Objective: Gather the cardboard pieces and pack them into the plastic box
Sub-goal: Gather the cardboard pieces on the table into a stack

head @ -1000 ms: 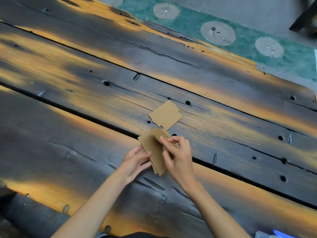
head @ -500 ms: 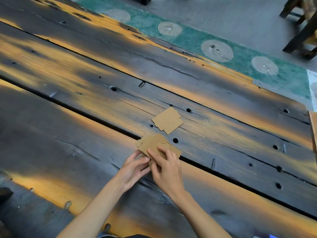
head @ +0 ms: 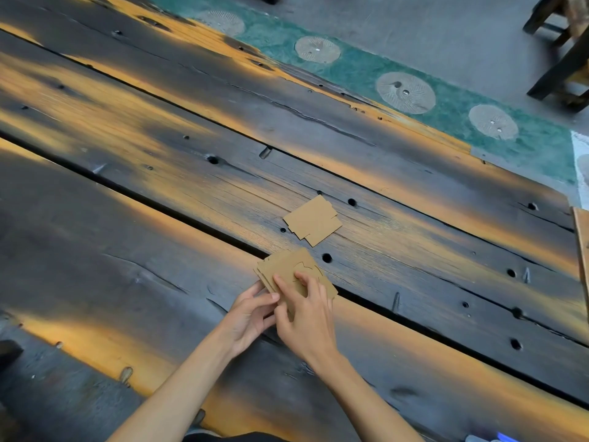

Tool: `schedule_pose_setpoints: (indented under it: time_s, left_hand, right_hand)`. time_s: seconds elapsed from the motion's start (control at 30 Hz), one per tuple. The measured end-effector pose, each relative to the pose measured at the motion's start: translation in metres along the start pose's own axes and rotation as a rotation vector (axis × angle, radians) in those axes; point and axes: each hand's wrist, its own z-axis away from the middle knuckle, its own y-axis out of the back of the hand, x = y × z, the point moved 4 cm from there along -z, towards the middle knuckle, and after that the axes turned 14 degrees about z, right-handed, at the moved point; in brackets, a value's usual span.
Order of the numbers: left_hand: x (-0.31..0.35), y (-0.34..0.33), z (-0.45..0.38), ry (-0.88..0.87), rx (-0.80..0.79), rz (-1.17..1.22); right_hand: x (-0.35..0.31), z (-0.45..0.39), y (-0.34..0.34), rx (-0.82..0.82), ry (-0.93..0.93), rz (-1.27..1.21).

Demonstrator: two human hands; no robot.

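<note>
Both hands, left hand (head: 247,319) and right hand (head: 307,317), pinch a cardboard stack (head: 294,275) in their fingers, squaring it; the loose pieces (head: 312,221) on the desk (head: 127,218) likely come next.

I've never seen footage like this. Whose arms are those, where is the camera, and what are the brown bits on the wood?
There is no machine here: these are a person's two bare arms, filmed by a wide-angle camera worn on the head that looks forward and down, so the arms enter from the bottom of the picture. The surface is a table of dark weathered planks with orange streaks, gaps and round holes. The left hand and the right hand together hold a small stack of flat brown cardboard pieces; the right fingers press on its top while the left hand steadies its edge. A few more loose cardboard pieces lie just beyond, apart from the hands. At the bottom right edge a sliver of something pale and blue shows; too little to identify.
</note>
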Motion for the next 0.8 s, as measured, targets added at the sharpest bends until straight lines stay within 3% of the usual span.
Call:
schedule_pose_setpoints:
  time_s: [0.3, 0.53, 0.7, 0.8]
  left_hand:
    - [0.007, 0.013, -0.015, -0.004, 0.061, -0.101]
    - [0.025, 0.042, -0.035, -0.048, 0.255, -0.152]
    - [0.05, 0.062, -0.04, -0.099, 0.388, -0.212]
    - [0.063, 0.069, -0.041, -0.102, 0.426, -0.226]
  right_hand:
    - [0.006, -0.009, -0.019, -0.064, 0.001, -0.085]
    - [0.021, -0.049, -0.027, -0.112, 0.033, -0.312]
    - [0.057, -0.129, -0.022, 0.018, -0.152, -0.353]
    - [0.084, -0.185, -0.027, -0.086, -0.242, -0.195]
